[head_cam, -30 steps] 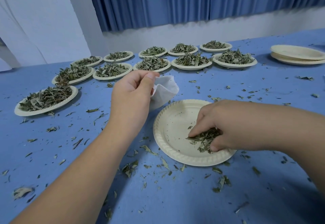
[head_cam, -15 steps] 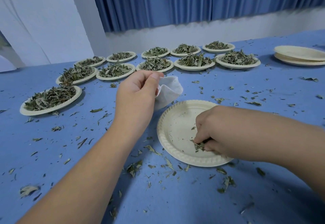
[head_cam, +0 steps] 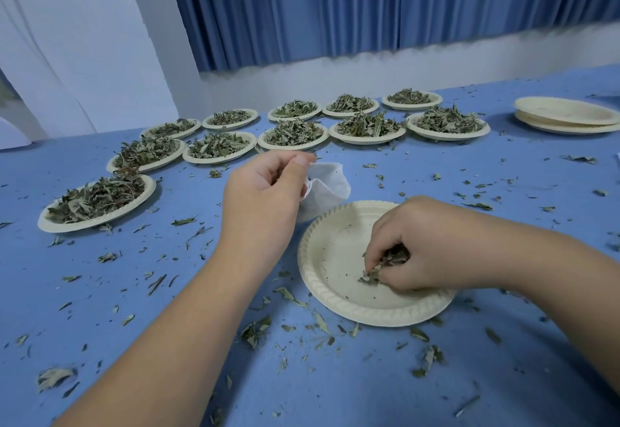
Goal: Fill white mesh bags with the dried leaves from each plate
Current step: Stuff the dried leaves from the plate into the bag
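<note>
Holds white mesh bag [head_cam: 327, 188] pinched in left hand [head_cam: 261, 191] at eleven o'clock of paper plate [head_cam: 335, 252], close for filling; clenches last dried leaves [head_cam: 370, 279] in right hand [head_cam: 432, 245].

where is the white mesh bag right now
In the head view, the white mesh bag is near the centre, pinched by the left hand on its left, just beyond the far rim of the nearly empty plate.

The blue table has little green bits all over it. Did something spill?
Yes. Loose dried leaf scraps lie scattered over the table, thickest in front of the nearly empty plate where the right hand pinches leaves. They belong on plates or in the white mesh bag the left hand holds. The full plates look tidy.
</note>
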Action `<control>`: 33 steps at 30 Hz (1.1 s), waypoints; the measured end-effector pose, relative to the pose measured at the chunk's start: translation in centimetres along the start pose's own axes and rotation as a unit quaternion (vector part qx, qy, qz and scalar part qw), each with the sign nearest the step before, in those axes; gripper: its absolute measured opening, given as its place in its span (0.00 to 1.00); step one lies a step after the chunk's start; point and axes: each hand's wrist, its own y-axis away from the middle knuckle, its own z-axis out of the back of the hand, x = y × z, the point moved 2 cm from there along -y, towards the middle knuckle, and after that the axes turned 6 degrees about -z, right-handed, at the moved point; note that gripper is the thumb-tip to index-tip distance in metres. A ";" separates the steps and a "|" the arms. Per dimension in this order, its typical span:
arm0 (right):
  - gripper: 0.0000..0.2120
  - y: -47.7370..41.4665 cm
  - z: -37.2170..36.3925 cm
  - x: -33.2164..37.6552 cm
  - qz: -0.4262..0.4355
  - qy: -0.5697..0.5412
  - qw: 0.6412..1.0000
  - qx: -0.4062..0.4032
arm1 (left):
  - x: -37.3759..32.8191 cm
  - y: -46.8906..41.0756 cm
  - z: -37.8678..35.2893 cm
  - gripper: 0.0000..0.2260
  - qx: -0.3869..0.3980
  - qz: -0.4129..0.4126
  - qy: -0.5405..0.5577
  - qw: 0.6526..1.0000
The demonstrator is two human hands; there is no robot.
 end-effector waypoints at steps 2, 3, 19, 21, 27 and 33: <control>0.09 0.1 0.8 -0.3 -0.002 -0.053 0.998 -0.018 | -0.1 0.0 -0.1 0.11 0.003 -0.003 -0.008 1.000; 0.09 0.1 1.3 -0.4 -0.001 -0.076 0.997 -0.031 | -0.1 0.1 -0.1 0.10 0.007 -0.005 -0.014 1.000; 0.10 -1.3 4.2 2.5 0.027 0.037 0.973 -0.226 | -0.7 0.6 -1.1 0.09 0.087 0.018 -0.031 0.996; 0.12 -1.8 4.0 3.2 0.024 0.093 0.970 -0.223 | -0.8 0.5 -1.1 0.10 0.089 0.020 -0.025 0.996; 0.10 -2.4 3.8 4.6 0.022 0.058 0.961 -0.271 | -0.9 0.4 -1.1 0.12 0.083 0.066 0.006 0.994; 0.05 -2.6 4.6 4.9 0.024 0.050 0.963 -0.263 | -0.6 0.2 -0.9 0.14 0.065 0.083 0.039 0.994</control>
